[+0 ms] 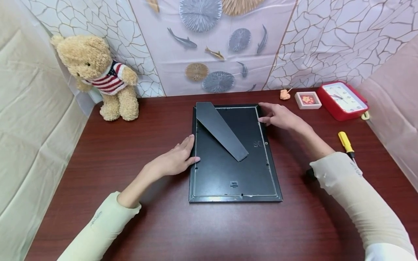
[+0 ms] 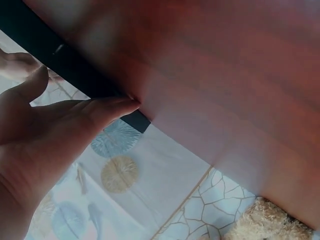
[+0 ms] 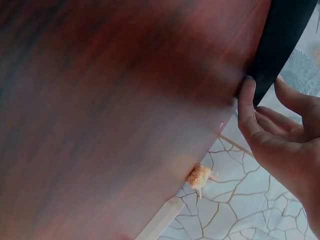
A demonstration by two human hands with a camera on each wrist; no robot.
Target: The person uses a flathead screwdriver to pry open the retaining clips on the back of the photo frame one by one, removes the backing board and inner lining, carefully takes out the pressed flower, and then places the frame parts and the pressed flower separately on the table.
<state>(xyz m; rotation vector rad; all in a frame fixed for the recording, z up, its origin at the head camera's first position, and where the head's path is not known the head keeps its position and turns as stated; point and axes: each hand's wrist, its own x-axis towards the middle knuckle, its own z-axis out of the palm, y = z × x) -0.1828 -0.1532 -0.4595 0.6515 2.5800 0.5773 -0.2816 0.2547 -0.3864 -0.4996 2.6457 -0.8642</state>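
A glossy reddish-brown wood-grain table (image 1: 163, 217) meets a white gold-lined, fish-printed fabric backdrop (image 1: 217, 40). Creased cream cloth (image 1: 36, 119) hangs at left.

On the table (image 1: 147, 127), the picture frame (image 1: 213, 170) lies back-up between the left hand (image 1: 173, 159), at its left edge, and the right hand (image 1: 281, 116), at its far right corner; its easel leg (image 1: 222, 130) slants across its back. Behind left is the teddy bear (image 1: 109, 83); behind right, a box (image 1: 308, 100) beside the clock (image 1: 343, 99), with the screwdriver (image 1: 346, 142) before the clock.

Black frame (image 1: 220, 168), seemingly wood-grained table (image 1: 153, 127)
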